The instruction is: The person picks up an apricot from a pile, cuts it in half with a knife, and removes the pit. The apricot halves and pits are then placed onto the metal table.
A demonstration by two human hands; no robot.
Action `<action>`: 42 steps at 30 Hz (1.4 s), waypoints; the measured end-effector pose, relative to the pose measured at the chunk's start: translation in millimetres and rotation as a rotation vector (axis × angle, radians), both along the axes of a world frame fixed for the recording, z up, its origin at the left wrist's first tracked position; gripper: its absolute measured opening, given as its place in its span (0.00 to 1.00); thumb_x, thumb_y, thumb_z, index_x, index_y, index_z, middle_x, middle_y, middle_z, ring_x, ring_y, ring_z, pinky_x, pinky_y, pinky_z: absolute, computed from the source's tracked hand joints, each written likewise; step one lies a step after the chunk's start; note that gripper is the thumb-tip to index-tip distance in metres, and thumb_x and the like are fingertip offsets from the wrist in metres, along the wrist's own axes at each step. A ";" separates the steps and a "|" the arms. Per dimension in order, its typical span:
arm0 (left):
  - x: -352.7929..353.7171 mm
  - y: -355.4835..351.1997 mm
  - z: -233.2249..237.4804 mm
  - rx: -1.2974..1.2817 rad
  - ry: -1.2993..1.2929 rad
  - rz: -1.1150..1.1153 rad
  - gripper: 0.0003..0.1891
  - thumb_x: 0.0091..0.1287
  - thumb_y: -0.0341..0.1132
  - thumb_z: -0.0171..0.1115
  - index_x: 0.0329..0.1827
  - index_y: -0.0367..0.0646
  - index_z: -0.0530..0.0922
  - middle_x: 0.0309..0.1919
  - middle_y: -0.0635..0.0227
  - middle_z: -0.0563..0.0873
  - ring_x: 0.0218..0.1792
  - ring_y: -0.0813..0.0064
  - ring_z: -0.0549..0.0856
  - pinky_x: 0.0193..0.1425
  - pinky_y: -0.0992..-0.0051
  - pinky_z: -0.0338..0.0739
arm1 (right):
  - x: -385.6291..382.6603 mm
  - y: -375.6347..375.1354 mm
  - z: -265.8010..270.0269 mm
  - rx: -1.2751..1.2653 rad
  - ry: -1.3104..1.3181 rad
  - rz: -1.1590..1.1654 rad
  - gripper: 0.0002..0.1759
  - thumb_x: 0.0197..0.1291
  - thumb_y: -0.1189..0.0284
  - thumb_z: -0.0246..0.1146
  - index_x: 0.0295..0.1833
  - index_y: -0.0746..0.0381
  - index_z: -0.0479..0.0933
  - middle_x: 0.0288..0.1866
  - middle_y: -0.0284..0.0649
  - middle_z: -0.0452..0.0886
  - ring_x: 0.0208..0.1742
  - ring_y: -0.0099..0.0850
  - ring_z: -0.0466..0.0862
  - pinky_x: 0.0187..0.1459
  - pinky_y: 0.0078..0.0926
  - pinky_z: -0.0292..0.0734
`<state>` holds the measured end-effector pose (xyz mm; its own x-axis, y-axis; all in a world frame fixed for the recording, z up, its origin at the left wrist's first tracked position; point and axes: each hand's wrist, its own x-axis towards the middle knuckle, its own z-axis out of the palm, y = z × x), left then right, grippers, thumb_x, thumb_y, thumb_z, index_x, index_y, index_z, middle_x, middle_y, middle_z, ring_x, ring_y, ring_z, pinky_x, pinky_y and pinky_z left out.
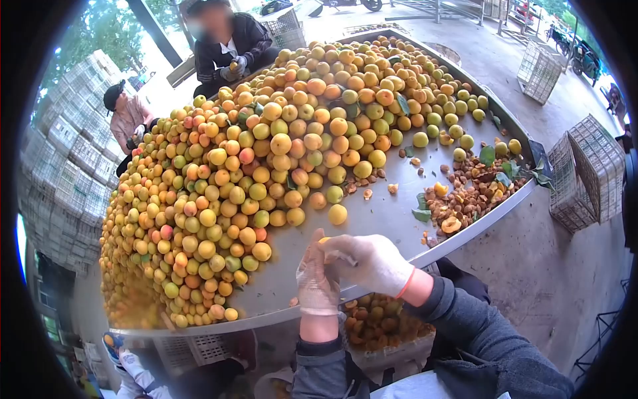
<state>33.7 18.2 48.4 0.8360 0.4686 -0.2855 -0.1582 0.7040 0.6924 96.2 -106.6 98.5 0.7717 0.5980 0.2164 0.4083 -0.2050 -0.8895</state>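
In white gloves, both my hands meet above the near edge of the metal table (279,292). My left hand (318,282) is upright with its fingers closed around an apricot (323,240), of which only a sliver of yellow shows. My right hand (373,261) presses against it from the right, fingers curled. A small pale, thin item seems to lie in those fingers, too hidden to name. Beyond my hands spreads a big heap of whole apricots (266,153), yellow, orange and greenish. Below the edge stands a crate (392,356) of opened apricots.
Brown pits (465,196) with leaves and fruit scraps lie on the table's right side. Two people (229,46) (129,120) sit across the heap, one holding fruit. Plastic crates (588,174) stand at right; stacked crates (66,146) rise at left.
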 end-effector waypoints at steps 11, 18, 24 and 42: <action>-10.7 -6.0 19.4 0.043 -0.050 -0.004 0.22 0.70 0.38 0.61 0.61 0.34 0.72 0.45 0.59 0.82 0.44 0.66 0.83 0.49 0.66 0.83 | 8.4 -2.2 -4.3 -0.122 0.010 -0.153 0.12 0.55 0.67 0.68 0.45 0.57 0.80 0.33 0.44 0.84 0.34 0.43 0.85 0.36 0.34 0.80; -10.8 0.0 18.2 0.012 0.054 0.020 0.22 0.65 0.32 0.66 0.61 0.34 0.74 0.46 0.61 0.83 0.44 0.68 0.85 0.46 0.72 0.83 | 5.7 -7.1 0.4 -0.161 -0.221 -0.163 0.10 0.55 0.69 0.69 0.42 0.58 0.81 0.32 0.44 0.83 0.32 0.43 0.84 0.34 0.33 0.79; -0.7 5.3 21.7 0.819 0.574 -0.293 0.21 0.63 0.35 0.65 0.58 0.37 0.77 0.47 0.60 0.84 0.47 0.69 0.84 0.49 0.73 0.80 | 34.5 -35.7 1.2 0.208 0.094 -0.407 0.14 0.56 0.71 0.70 0.47 0.63 0.80 0.31 0.37 0.81 0.31 0.20 0.78 0.37 0.20 0.76; 16.8 -43.1 50.5 1.379 0.791 -0.576 0.21 0.52 0.45 0.72 0.43 0.39 0.81 0.37 0.58 0.87 0.42 0.64 0.86 0.50 0.70 0.79 | 46.9 -90.9 20.6 0.430 0.262 -0.414 0.10 0.59 0.73 0.67 0.46 0.64 0.80 0.32 0.32 0.81 0.33 0.17 0.78 0.37 0.18 0.75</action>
<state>50.5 -24.9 98.9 0.8374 0.4151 -0.3556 0.5462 -0.6098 0.5743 143.1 -197.5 119.2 0.9794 0.1422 0.1435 0.1303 0.0977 -0.9866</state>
